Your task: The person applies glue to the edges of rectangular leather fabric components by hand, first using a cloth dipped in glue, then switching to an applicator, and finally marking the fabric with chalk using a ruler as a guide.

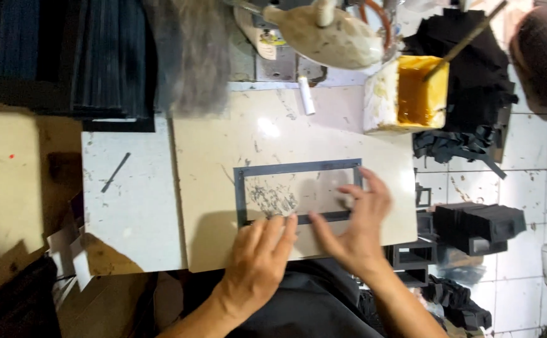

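A thin dark rectangular frame piece (298,167) lies flat on a cream work board (223,181). My left hand (259,260) rests flat on the board, its fingertips pressing the frame's near strip. My right hand (356,219) is spread over the frame's right end, fingers touching its near right corner and side strip. Neither hand grips anything. Smears of dried glue show inside the frame.
A yellow glue tub (411,94) with a stick in it stands at the board's far right. A white tube (306,95) lies beside it. Stacks of dark sheets (67,56) fill the far left. Black box parts (473,225) sit at the right.
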